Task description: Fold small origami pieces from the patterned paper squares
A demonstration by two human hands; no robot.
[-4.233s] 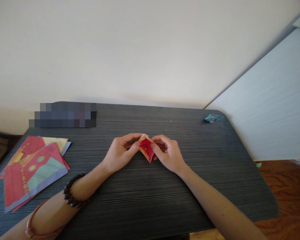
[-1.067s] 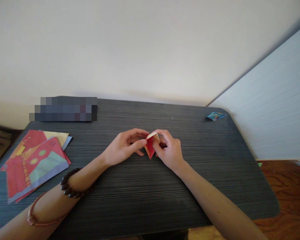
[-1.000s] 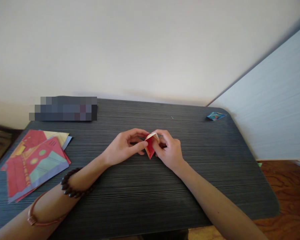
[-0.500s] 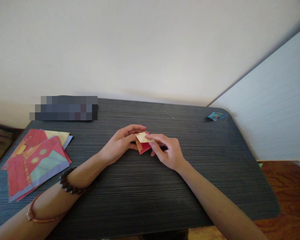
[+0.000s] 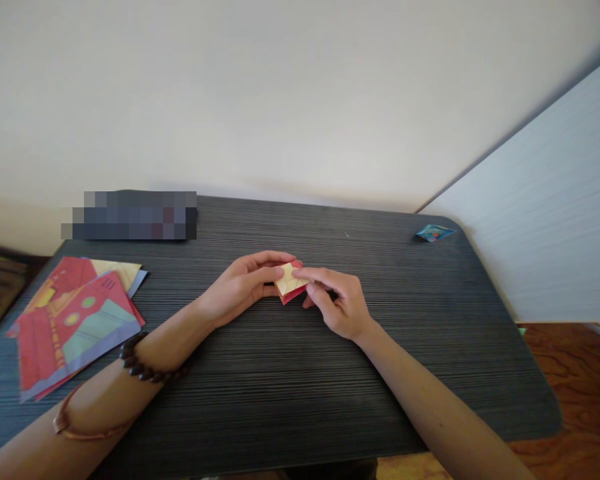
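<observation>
My left hand (image 5: pixel 240 288) pinches the left side of a small folded paper (image 5: pixel 290 284), creased pale yellow on top, red at its edges; my right hand (image 5: pixel 341 305) grips its right side, mid-table (image 5: pixel 280 393).

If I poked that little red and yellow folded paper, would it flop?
The folded paper is probably light: its edges look thin. Its folded layers should make it fairly stiff, but the red gap under its yellow top might squash.
</observation>
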